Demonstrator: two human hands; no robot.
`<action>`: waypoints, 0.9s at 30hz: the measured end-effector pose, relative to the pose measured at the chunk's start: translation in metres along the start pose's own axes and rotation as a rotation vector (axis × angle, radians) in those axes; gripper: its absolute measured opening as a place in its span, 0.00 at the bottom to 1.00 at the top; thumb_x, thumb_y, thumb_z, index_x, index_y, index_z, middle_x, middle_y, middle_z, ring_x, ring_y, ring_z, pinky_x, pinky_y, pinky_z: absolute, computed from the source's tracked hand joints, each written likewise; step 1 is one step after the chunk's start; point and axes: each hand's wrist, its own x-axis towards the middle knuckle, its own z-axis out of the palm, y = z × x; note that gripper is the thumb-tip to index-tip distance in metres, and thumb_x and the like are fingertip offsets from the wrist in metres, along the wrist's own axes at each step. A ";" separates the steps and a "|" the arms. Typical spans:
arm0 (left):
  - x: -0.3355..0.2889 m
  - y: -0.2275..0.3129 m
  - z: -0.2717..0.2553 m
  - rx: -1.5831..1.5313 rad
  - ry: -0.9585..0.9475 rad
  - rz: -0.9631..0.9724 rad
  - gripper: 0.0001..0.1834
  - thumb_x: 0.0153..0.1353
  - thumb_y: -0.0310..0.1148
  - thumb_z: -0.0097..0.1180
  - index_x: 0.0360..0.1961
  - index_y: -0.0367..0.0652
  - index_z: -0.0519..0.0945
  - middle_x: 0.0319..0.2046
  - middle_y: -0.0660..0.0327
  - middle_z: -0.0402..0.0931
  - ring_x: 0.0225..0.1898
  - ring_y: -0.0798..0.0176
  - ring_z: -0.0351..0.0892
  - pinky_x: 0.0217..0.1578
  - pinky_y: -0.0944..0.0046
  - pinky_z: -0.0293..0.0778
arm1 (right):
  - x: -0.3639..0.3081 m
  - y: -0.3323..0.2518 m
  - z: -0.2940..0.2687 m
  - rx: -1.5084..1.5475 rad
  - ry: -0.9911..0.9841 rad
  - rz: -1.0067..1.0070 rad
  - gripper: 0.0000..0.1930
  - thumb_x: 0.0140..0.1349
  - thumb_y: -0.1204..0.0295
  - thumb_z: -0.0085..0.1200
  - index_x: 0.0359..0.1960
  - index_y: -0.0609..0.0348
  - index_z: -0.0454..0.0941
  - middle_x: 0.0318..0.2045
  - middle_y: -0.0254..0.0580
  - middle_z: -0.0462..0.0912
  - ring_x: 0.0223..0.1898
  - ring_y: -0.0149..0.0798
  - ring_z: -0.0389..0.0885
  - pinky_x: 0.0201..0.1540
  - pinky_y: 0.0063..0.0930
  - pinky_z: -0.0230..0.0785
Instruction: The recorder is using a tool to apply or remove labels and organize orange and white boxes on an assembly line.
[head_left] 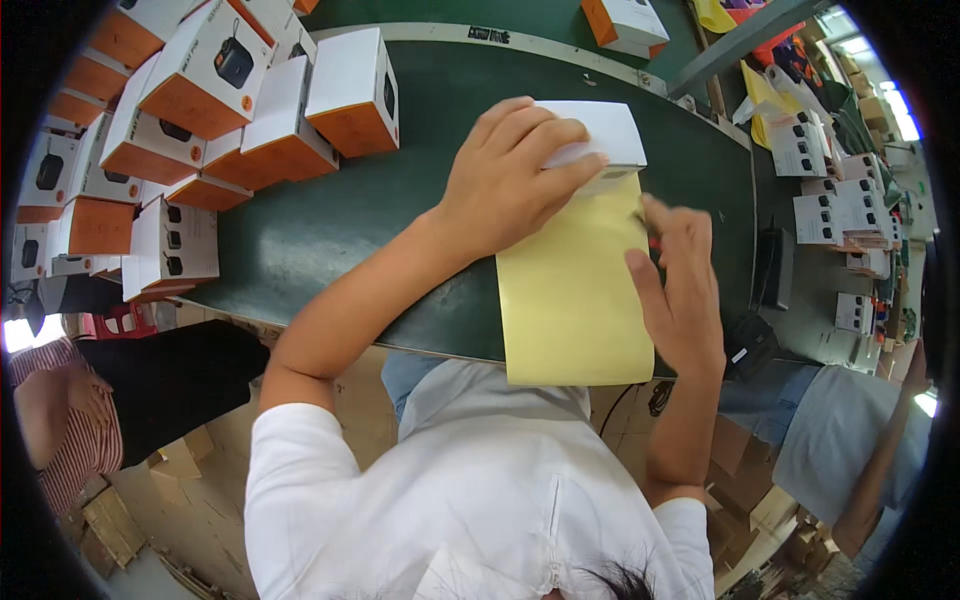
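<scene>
Left hand [505, 175] is clamped palm-down over the near end of a small white box [600, 140], fingers curled round its top edge, pinning it to the dark green belt [330, 220]. Right hand [680, 290] sits just right of the yellow sheet [570, 290], fingers loosely bent at the sheet's right edge with something small and reddish at the fingertips; can't tell whether it's gripping it or only touching.

Sheet lies flat directly below the left hand, its top edge tucked against the box, its bottom edge hanging past the belt toward the person's white shirt [470, 480].

Step, as I read it: label or sticker work on the box, with the left hand as the holding fixture. Next move likely calls for peeling cleanly off the sheet with the right hand while the left keeps the box from sliding.

Count: one box in hand, one yellow sheet. Stack of orange-and-white boxes [200, 90] far left of the left hand, roughly a dozen plus, partly hidden. One more orange-and-white box [625, 22] beyond the hands, and several white cartons [830, 200] out past the right hand.
</scene>
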 end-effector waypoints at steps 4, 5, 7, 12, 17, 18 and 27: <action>-0.039 0.013 -0.035 -0.557 -0.354 0.071 0.18 0.58 0.40 0.67 0.50 0.50 0.86 0.53 0.60 0.81 0.56 0.47 0.78 0.60 0.44 0.73 | -0.038 0.008 0.003 0.006 -0.211 0.039 0.15 0.63 0.74 0.60 0.52 0.56 0.84 0.40 0.44 0.78 0.41 0.49 0.79 0.47 0.41 0.70; -0.044 0.013 -0.033 -0.561 -0.359 0.062 0.18 0.58 0.40 0.67 0.50 0.50 0.86 0.53 0.60 0.81 0.56 0.47 0.78 0.60 0.44 0.73 | -0.041 0.006 0.007 0.011 -0.220 0.043 0.15 0.63 0.74 0.60 0.52 0.56 0.84 0.40 0.44 0.78 0.41 0.49 0.79 0.47 0.41 0.70; -0.053 0.010 -0.027 -0.802 -0.601 -0.025 0.21 0.62 0.47 0.66 0.53 0.51 0.85 0.63 0.57 0.77 0.66 0.45 0.73 0.69 0.40 0.64 | -0.046 0.003 0.015 -0.011 -0.293 -0.052 0.10 0.61 0.75 0.62 0.44 0.54 0.86 0.36 0.39 0.81 0.37 0.46 0.80 0.46 0.40 0.70; -0.066 0.018 -0.026 -0.606 -0.773 0.015 0.24 0.61 0.56 0.65 0.54 0.57 0.86 0.72 0.59 0.68 0.75 0.47 0.62 0.75 0.40 0.53 | -0.045 0.007 0.026 -0.033 -0.311 -0.146 0.04 0.59 0.73 0.65 0.35 0.51 0.85 0.33 0.34 0.82 0.36 0.41 0.81 0.44 0.38 0.69; -0.069 0.023 -0.022 -0.579 -0.787 -0.005 0.24 0.60 0.56 0.66 0.54 0.59 0.86 0.73 0.62 0.67 0.76 0.50 0.61 0.77 0.39 0.50 | -0.046 0.013 0.029 -0.057 -0.352 -0.129 0.02 0.58 0.72 0.65 0.33 0.51 0.85 0.33 0.33 0.82 0.37 0.41 0.82 0.45 0.38 0.69; -0.068 0.023 -0.022 -0.578 -0.790 -0.014 0.23 0.60 0.54 0.66 0.54 0.59 0.86 0.73 0.62 0.67 0.76 0.50 0.60 0.77 0.39 0.50 | -0.046 0.012 0.029 -0.056 -0.355 -0.125 0.02 0.58 0.72 0.65 0.33 0.51 0.85 0.33 0.33 0.82 0.37 0.41 0.82 0.45 0.38 0.69; -0.063 0.026 -0.026 -0.561 -0.808 -0.043 0.19 0.60 0.51 0.66 0.51 0.59 0.86 0.73 0.63 0.68 0.76 0.51 0.60 0.77 0.38 0.50 | -0.051 0.008 0.025 -0.090 -0.421 -0.108 0.04 0.57 0.69 0.66 0.33 0.50 0.85 0.32 0.34 0.81 0.38 0.42 0.82 0.46 0.39 0.69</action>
